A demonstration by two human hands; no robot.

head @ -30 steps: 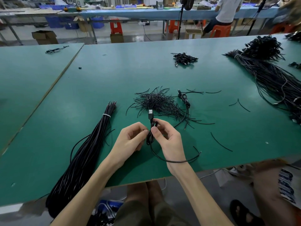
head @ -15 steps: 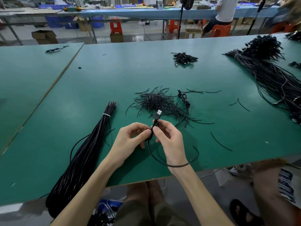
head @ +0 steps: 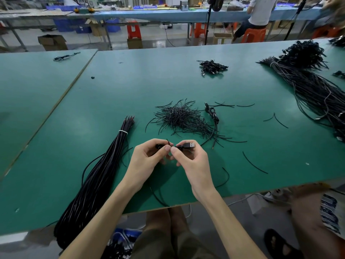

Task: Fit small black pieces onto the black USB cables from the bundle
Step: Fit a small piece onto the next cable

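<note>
Green table (head: 130, 86): the task is being judged barely begun. Tied black bundle (head: 104, 174) is being kept at left, seemingly all unfitted. Pile of black pieces (head: 179, 118) is being kept mid-table, with a coiled cable (head: 212, 114), probably done, just beside. Held cable (head: 188, 145) is being pinched by left hand (head: 147, 159) and right hand (head: 190, 161) above the near edge. A piece (head: 168, 141) is apparently being fitted.

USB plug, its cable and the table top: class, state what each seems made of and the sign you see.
USB plug: shiny silver shell, likely metal, on a matte black body, probably plastic. Cable: black, curving in a loose loop, probably a flexible plastic or rubber sheath. Table top: dull green surface over a pale board edge, perhaps fibreboard.
</note>
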